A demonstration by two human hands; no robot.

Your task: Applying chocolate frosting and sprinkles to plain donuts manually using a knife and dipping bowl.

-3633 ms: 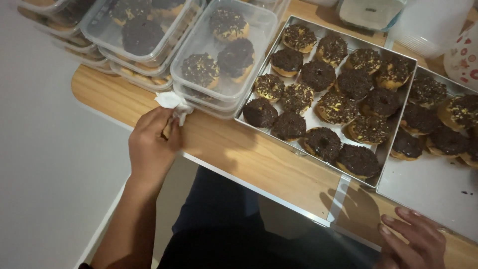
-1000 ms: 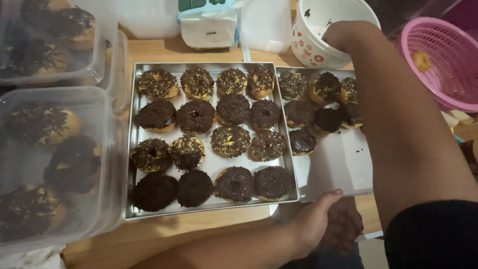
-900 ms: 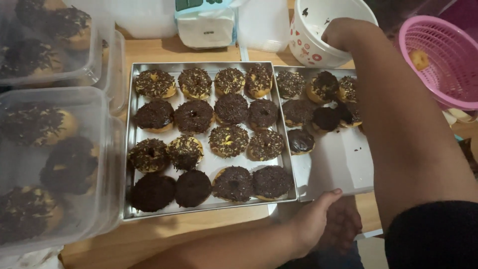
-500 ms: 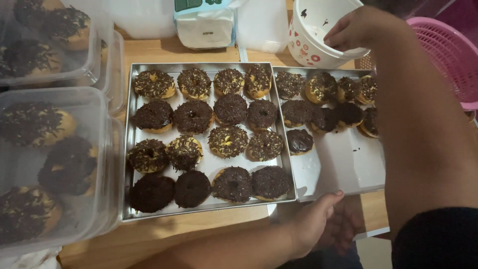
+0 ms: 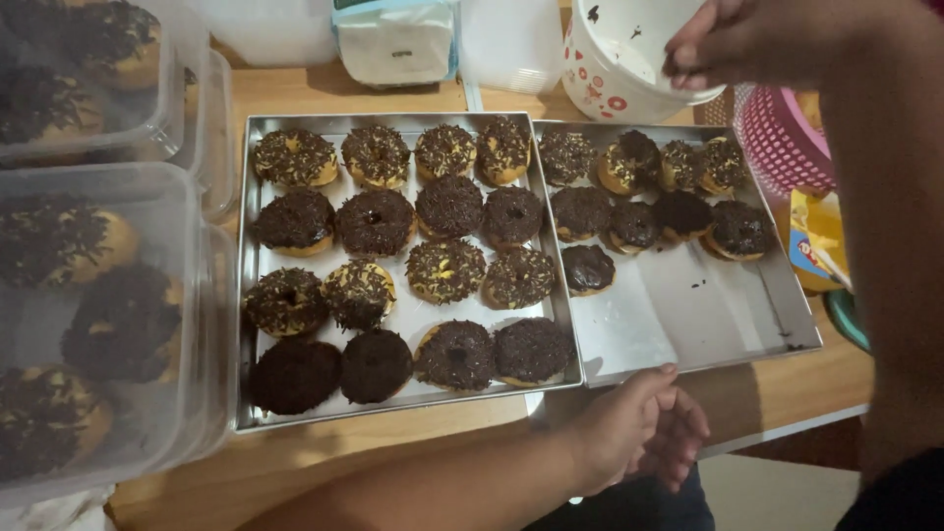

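My right hand (image 5: 733,44) is at the top right, its fingers pinching the rim of a white bowl (image 5: 615,69) with red dots and chocolate smears inside. My left hand (image 5: 639,433) lies at the table's front edge with fingers curled and nothing seen in it. Its thumb touches the front rim of the right metal tray (image 5: 688,324). That tray holds several chocolate-sprinkled doughnuts (image 5: 634,224) along its far side. The left metal tray (image 5: 246,324) is full of similar doughnuts (image 5: 447,270).
Clear plastic boxes (image 5: 98,324) of doughnuts are stacked at the left. A white and blue packet (image 5: 393,39) and a clear tub (image 5: 511,44) stand at the back. A pink basket (image 5: 782,138) and a yellow packet (image 5: 816,241) sit at the right on the wooden table (image 5: 393,447).
My right forearm has swung up and right, off the right tray, uncovering more of its doughnuts. That hand moved from the bowl's far side to its near rim. My left hand stayed put.
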